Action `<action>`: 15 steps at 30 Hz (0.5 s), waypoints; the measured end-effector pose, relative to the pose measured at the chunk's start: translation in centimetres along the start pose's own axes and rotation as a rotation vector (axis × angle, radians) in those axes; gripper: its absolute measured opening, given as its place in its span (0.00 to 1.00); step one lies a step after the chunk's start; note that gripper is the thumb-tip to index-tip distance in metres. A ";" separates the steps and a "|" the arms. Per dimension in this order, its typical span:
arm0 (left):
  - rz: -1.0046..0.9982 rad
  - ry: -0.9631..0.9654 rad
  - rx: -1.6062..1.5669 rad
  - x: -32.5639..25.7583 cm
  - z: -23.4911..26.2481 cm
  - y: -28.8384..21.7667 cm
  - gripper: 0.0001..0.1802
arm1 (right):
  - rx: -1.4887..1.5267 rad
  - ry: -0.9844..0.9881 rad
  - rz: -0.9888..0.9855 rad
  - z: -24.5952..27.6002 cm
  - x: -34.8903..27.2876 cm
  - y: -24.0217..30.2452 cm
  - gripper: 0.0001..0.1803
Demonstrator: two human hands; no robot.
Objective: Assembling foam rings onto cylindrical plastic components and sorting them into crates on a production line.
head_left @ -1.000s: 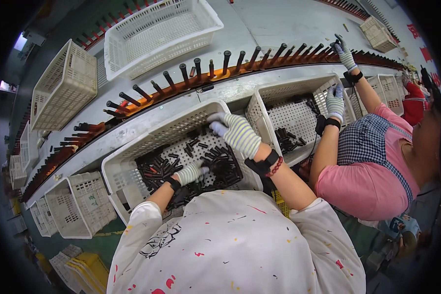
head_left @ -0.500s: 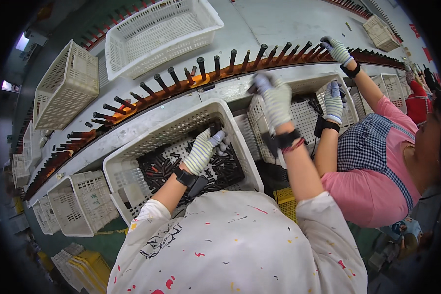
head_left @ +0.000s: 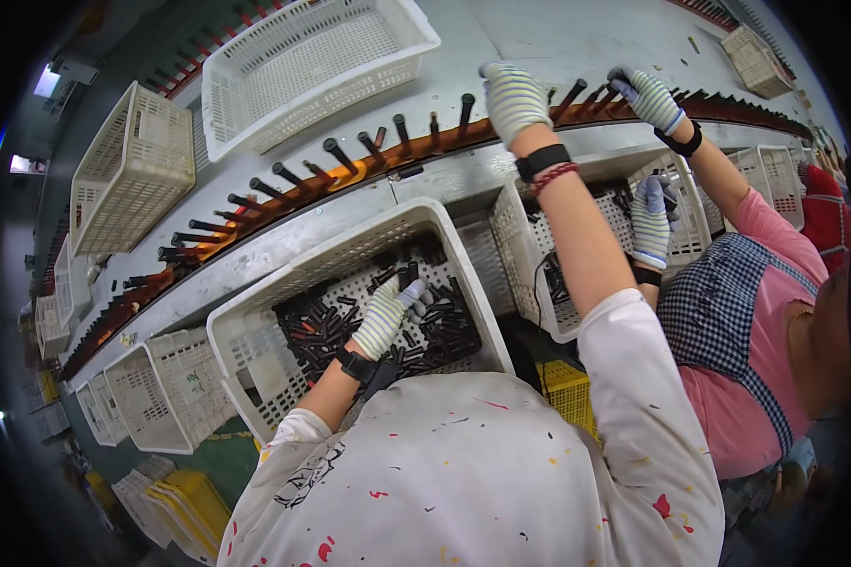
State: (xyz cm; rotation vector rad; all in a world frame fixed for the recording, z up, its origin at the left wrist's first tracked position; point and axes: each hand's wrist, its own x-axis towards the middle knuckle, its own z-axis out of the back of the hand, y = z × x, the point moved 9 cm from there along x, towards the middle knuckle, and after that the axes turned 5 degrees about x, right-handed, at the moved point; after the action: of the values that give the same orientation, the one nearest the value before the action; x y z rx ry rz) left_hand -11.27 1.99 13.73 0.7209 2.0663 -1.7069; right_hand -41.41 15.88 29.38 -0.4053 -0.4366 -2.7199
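My left hand [head_left: 388,317], in a striped knit glove, is inside a white perforated crate [head_left: 219,333] close in front of me. Its fingers are closed around a short black tube [head_left: 410,272] that sticks up past the thumb. Under and around it lies a heap of loose short black tubes [head_left: 444,326], a few of them reddish. My right hand [head_left: 517,102], gloved alike, is raised over the curved row of upright black-topped rods [head_left: 399,132]. Its fingers are bent together at the row; whatever they hold is hidden behind the hand.
To my right a co-worker has one gloved hand [head_left: 645,99] at the row and another [head_left: 651,225] over a second white crate [head_left: 511,222]. An empty white crate [head_left: 317,80] stands beyond the row, another crate [head_left: 132,175] left of it. A yellow crate [head_left: 567,397] sits below.
My right hand has moved away from me and up, from above the edge of the second crate to the rods. The left hand stays in the crate. The row has shifted along.
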 end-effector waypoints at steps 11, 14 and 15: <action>-0.098 -0.020 0.026 -0.6 1.2 -1.0 0.11 | 0.172 0.024 -0.026 -4.5 -1.9 2.6 0.12; -0.119 -0.013 -0.093 -1.2 1.6 -1.3 0.12 | 0.326 -0.139 0.012 -1.7 -3.4 6.1 0.16; -0.167 -0.024 -0.143 -1.4 2.1 -2.0 0.12 | 0.376 -0.210 0.051 -0.1 -4.9 7.8 0.18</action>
State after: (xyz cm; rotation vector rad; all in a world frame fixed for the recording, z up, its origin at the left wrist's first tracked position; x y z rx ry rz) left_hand -11.48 -0.57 15.71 0.4937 2.2597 -1.6227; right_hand -33.99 10.34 29.59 -0.5863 -0.9602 -2.4781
